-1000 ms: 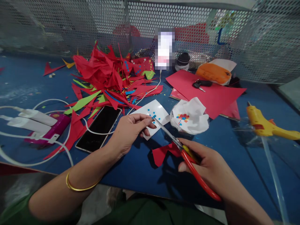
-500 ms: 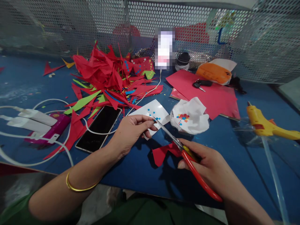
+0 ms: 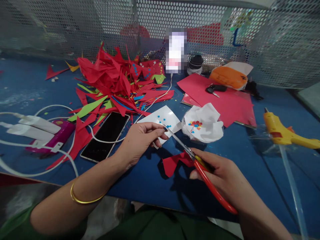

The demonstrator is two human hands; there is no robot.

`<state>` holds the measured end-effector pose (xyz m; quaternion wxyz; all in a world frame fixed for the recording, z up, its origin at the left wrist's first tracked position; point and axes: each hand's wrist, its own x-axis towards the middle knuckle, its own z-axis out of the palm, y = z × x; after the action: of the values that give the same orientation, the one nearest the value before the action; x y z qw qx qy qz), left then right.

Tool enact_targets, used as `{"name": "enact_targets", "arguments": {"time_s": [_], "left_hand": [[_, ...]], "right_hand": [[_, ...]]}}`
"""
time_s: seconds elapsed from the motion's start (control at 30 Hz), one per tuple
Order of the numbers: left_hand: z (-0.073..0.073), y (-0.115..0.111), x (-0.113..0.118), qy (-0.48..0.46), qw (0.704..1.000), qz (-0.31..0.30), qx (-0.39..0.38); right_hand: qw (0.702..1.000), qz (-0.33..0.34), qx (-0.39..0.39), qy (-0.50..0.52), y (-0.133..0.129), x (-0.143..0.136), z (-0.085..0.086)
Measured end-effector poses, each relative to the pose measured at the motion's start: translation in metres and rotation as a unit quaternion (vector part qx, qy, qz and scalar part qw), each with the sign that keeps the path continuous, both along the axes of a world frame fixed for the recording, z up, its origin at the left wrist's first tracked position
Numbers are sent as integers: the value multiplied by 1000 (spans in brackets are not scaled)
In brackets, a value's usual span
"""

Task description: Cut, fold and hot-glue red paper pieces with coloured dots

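Note:
My right hand (image 3: 215, 170) is closed around the red handles of the scissors (image 3: 182, 144), whose blades point up and left. At the blade tips my left hand (image 3: 145, 136) is pinched; whatever lies between its fingertips is too small to make out. Beneath the fingertips lies a white sheet (image 3: 172, 115) with several small blue squares on it. To its right, a crumpled white cloth or paper (image 3: 207, 135) holds tiny red, yellow and blue pieces. A red paper piece (image 3: 170, 165) is on the blue table (image 3: 150, 186), partly behind the scissors.
A heap of red paper scraps (image 3: 110, 73) lies at the back left, near a black phone (image 3: 106, 138) and a purple power bank (image 3: 63, 133) with white cables. Right are red sheets (image 3: 232, 106), a key (image 3: 212, 90) and a yellow glue gun (image 3: 282, 130).

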<state>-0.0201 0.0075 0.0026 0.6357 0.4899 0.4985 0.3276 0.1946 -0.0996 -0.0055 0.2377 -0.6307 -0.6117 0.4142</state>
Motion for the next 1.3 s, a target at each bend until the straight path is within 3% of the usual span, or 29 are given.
{"name": "enact_targets", "arguments": {"time_s": [0.4,0.6,0.97,1.3], "left_hand": [[0,1,0,41,999,-13,9],[-2,2,-1,35,999,-17,9],[-4,4,-1,-2,1000,8,-6],[-6,3,-1,-21,1000,19,0]], "right_hand": [[1000,-16,-8,-11,-2,2,-4],[1000,-15,-9,-13,-1,2,-4],[997,-74,4,-10,-4,4,-6],[998,-61,2,-25,-3,3,-5]]}}
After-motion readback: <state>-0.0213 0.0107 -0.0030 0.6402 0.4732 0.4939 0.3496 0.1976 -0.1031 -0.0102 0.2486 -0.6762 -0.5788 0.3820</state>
